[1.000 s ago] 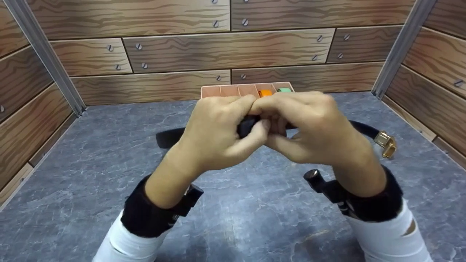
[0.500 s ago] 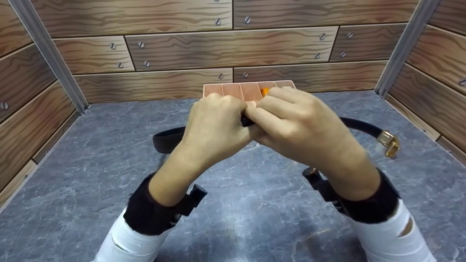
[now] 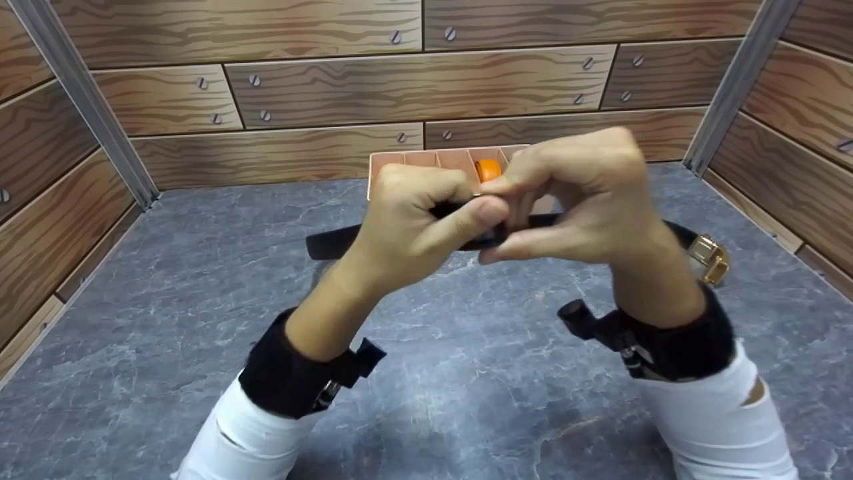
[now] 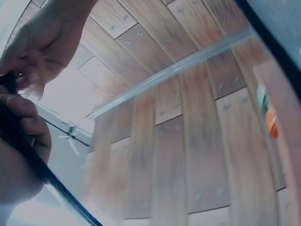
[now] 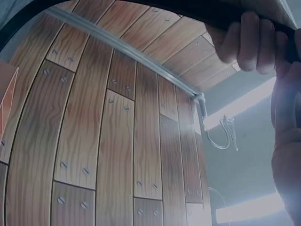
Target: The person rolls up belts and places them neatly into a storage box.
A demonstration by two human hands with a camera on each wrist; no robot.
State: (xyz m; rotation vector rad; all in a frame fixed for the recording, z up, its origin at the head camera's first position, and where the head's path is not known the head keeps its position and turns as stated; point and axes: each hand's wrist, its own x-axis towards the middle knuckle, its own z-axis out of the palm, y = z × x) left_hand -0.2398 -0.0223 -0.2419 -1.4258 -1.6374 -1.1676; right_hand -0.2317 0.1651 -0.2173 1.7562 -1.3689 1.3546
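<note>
A black belt [image 3: 332, 243] stretches sideways through both hands, held up over the grey tabletop. Its gold buckle [image 3: 708, 257] hangs at the right end, while a loop of strap sticks out on the left. My left hand [image 3: 413, 227] grips the strap with curled fingers, its thumb laid along the near side. Close against it, my right hand [image 3: 593, 200] pinches the belt with its fingertips, the thumb spread lower. The right wrist view shows the left hand's curled fingers [image 5: 249, 42] around the strap [image 5: 197, 12]. The fingers cover the belt's middle.
Behind the hands stands a pink divided box [image 3: 386, 160] with an orange roll [image 3: 490, 169] in one compartment; a green item [image 4: 262, 96] shows in the left wrist view. Wood-patterned walls [image 3: 320, 93] enclose the marbled grey tabletop [image 3: 426, 373] at the back and sides.
My right hand has turned and lifted, its thumb now spread from the fingers instead of folded against the left hand. The left hand has shifted slightly right, and the left loop is less exposed.
</note>
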